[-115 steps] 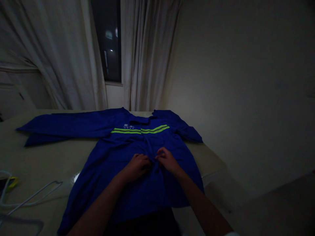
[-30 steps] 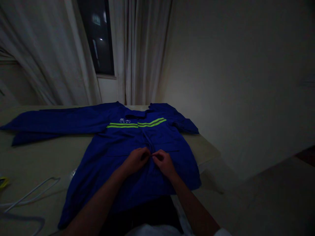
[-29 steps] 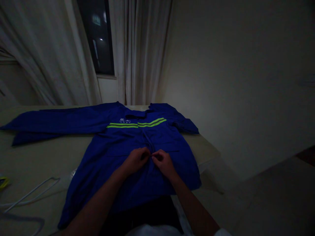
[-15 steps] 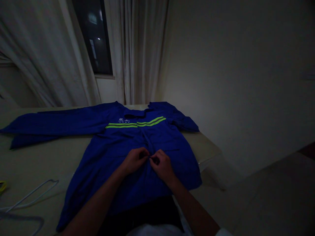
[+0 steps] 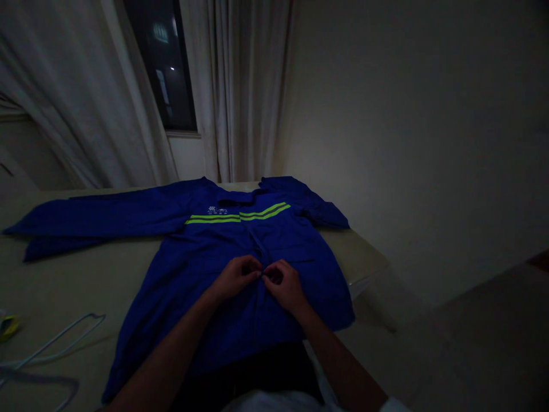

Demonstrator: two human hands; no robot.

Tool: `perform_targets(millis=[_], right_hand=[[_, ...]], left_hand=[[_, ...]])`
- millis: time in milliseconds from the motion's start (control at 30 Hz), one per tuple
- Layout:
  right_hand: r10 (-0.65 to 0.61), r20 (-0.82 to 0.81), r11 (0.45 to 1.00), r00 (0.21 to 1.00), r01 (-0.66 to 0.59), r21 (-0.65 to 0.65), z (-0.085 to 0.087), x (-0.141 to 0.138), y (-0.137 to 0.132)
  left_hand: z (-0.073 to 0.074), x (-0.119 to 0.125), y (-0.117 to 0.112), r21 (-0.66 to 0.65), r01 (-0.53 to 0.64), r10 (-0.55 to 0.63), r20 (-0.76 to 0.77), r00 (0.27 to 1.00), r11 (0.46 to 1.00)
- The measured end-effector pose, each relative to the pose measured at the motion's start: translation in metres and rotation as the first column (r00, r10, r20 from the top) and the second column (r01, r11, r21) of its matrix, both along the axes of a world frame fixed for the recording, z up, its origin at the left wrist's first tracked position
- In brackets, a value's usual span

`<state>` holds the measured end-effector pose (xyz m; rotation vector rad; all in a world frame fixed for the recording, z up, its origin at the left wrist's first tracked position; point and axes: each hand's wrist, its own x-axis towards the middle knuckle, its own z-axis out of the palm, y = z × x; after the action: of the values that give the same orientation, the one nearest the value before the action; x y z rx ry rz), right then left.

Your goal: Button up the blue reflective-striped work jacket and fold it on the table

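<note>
A blue work jacket [image 5: 201, 246] with yellow-green and grey stripes across the chest lies spread out, front side up, its collar at the far side. Both hands meet at its front opening, below the stripes. My left hand [image 5: 240, 276] pinches the cloth edge between thumb and fingers. Close against it, my right hand [image 5: 283, 283] pinches the other edge. Whatever small fastening may sit between the fingertips is too dark to make out. One sleeve [image 5: 107, 214] stretches out to the left; the other is bunched at the right.
The jacket lies on a pale table [image 5: 77, 286], whose right corner juts out beyond the hem. A white wire loop [image 5: 55, 343] and a yellow object [image 5: 8, 327] are at the left. Behind stand curtains [image 5: 240, 86], a dark window [image 5: 165, 68] and a wall [image 5: 386, 143].
Both hands stay at the same spot on the front opening, with only slight finger movement. The whole view has shifted a little, bringing more of the yellow object into sight.
</note>
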<state>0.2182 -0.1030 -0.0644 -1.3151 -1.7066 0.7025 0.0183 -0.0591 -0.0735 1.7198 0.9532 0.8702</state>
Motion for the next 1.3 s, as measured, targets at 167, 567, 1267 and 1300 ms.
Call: perform_targets(millis=[167,567,1267,1300], right_hand=[[-0.011,-0.033,1.000,0.999,0.011,0.015,-0.002,0.000,0.001],[0.044,-0.066,0.998,0.997,-0.040,0.053,-0.007,0.008,0.003],[0.065,-0.027,0.998,0.998,-0.064,0.026,-0.010,0.005,0.004],[0.064,-0.021,0.997,0.998,-0.063,0.032,-0.010,0.005,0.004]], left_hand=[[-0.001,0.001,-0.001,-0.009,0.009,-0.008,0.052,0.999,1.000],[0.013,0.002,-0.010,0.020,-0.007,0.007,0.019,1.000,1.000],[-0.003,0.008,-0.006,-0.015,-0.035,0.036,0.121,0.992,0.999],[-0.002,0.009,-0.008,0.005,-0.049,0.049,0.090,0.995,0.999]])
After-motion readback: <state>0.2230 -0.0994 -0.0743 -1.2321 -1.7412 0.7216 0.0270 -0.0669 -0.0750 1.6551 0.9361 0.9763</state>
